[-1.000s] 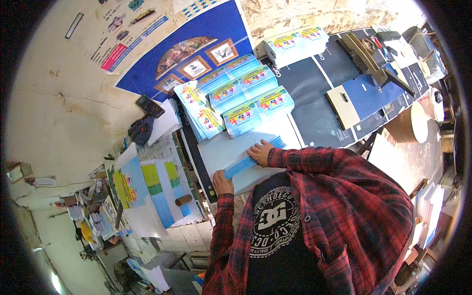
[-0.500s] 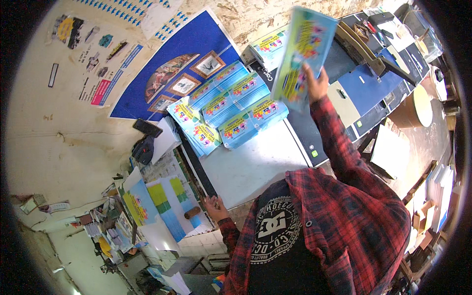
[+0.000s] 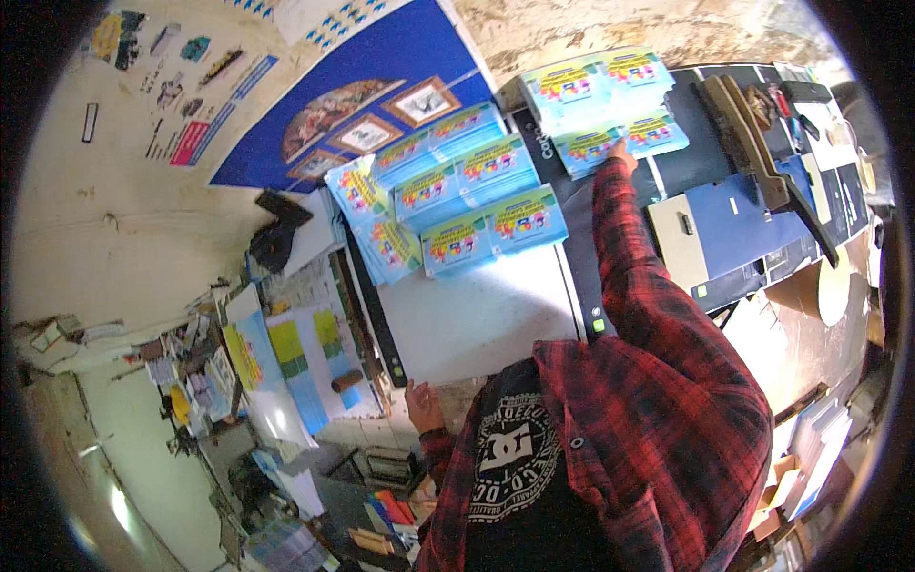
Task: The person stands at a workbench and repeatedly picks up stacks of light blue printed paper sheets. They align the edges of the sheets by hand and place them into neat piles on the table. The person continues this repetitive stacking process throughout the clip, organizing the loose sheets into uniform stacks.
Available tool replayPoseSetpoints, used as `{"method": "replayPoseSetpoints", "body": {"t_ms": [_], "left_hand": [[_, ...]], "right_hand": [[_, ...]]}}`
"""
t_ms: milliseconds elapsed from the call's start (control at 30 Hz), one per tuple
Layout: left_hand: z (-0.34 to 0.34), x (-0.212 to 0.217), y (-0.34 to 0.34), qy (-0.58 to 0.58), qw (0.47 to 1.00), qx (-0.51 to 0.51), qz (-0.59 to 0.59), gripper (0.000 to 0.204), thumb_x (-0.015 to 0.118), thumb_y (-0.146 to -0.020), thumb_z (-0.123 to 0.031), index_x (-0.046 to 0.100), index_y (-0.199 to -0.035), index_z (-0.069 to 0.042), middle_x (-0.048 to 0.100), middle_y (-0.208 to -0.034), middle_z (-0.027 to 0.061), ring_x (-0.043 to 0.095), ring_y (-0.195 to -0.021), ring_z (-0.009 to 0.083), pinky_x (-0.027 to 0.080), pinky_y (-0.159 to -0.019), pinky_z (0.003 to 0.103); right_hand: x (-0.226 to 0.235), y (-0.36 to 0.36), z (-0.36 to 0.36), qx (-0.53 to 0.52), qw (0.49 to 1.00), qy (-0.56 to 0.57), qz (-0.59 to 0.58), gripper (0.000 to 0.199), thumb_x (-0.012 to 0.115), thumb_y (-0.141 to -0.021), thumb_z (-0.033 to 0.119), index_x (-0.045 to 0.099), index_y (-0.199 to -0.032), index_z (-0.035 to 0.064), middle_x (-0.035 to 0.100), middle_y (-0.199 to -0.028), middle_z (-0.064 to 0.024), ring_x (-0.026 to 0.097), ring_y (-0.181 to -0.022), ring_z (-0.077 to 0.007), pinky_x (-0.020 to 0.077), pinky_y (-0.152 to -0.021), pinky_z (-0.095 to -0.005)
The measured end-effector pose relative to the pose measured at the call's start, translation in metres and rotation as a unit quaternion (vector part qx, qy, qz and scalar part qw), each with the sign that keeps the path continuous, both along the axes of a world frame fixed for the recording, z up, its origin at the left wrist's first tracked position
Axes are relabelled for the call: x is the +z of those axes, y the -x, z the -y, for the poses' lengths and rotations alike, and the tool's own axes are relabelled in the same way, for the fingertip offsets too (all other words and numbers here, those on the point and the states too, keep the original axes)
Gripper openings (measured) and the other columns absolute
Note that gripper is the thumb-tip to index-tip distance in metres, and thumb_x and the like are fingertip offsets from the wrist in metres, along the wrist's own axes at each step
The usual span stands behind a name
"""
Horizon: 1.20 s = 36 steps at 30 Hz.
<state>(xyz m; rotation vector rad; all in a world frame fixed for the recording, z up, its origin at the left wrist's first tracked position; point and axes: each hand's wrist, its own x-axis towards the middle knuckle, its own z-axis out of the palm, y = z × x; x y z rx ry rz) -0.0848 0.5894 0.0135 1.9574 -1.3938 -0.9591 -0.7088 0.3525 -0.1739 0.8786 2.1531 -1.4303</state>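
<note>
My right hand (image 3: 621,157) is at the near edge of a strip of blue and yellow printed sheets (image 3: 587,145), its fingers closed on them and partly hidden. This strip lies in front of a taller pile of the same prints (image 3: 564,86) on the dark worktop by the wall. My left hand (image 3: 424,408) hangs low, near the front edge of the white board (image 3: 477,319), with its fingers apart and nothing in them. On the board's far side lie several stepped stacks of matching prints (image 3: 488,229).
A long wooden-handled cutter arm (image 3: 753,143) and a blue panel (image 3: 753,214) are to the right. A black glove (image 3: 272,246) lies left of the stacks. A brown roll (image 3: 347,381) rests on printed sheets at lower left. A blue poster (image 3: 372,81) covers the wall.
My right hand has lowered the printed sheets from the air onto the dark worktop, in front of the far pile. My left hand stays low and empty. The whole view has shifted slightly.
</note>
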Motion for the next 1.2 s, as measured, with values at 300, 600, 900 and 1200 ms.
{"method": "replayPoseSetpoints", "body": {"t_ms": [300, 600, 900, 1200], "left_hand": [[0.035, -0.021, 0.045, -0.137, 0.956, 0.061, -0.252, 0.051, 0.062, -0.091, -0.027, 0.043, -0.133, -0.005, 0.059, -0.118, 0.0148, 0.058, -0.107, 0.0246, 0.049, -0.089, 0.039], [0.143, 0.007, 0.148, -0.171, 0.920, -0.085, -0.341, 0.040, 0.055, -0.095, -0.027, 0.049, -0.129, -0.007, 0.061, -0.114, 0.0100, 0.059, -0.106, 0.0208, 0.048, -0.089, 0.038], [0.079, -0.008, -0.005, -0.072, 0.919, 0.021, -0.388, 0.040, 0.053, -0.095, -0.023, 0.048, -0.131, -0.007, 0.060, -0.116, 0.0128, 0.061, -0.103, 0.0235, 0.049, -0.088, 0.037], [-0.005, -0.055, -0.152, -0.061, 0.852, 0.285, -0.434, 0.039, 0.066, -0.088, -0.030, 0.056, -0.119, -0.008, 0.064, -0.099, 0.0106, 0.063, -0.088, 0.0194, 0.051, -0.075, 0.034]], "right_hand": [[0.068, 0.000, -0.091, 0.440, 0.860, -0.112, -0.231, 0.085, 0.050, -0.076, 0.076, 0.067, -0.084, -0.0066, 0.066, -0.071, -0.0142, 0.067, -0.069, -0.0231, 0.0511, -0.066, -0.0336], [0.090, -0.268, -0.164, 0.301, 0.786, 0.423, 0.334, 0.067, 0.065, -0.082, 0.051, 0.047, -0.130, 0.0088, 0.055, -0.124, -0.0142, 0.052, -0.116, -0.0265, 0.0448, -0.091, -0.0455], [0.076, -0.351, -0.082, 0.172, 0.901, 0.312, 0.250, 0.087, 0.071, -0.075, 0.053, 0.036, -0.143, 0.0112, 0.044, -0.134, -0.0113, 0.047, -0.116, -0.0230, 0.0351, -0.097, -0.0398], [0.044, -0.371, -0.039, 0.134, 0.885, 0.417, 0.156, 0.081, 0.075, -0.072, 0.051, 0.047, -0.129, 0.0009, 0.056, -0.121, -0.0135, 0.057, -0.103, -0.0296, 0.0482, -0.086, -0.0450]]}}
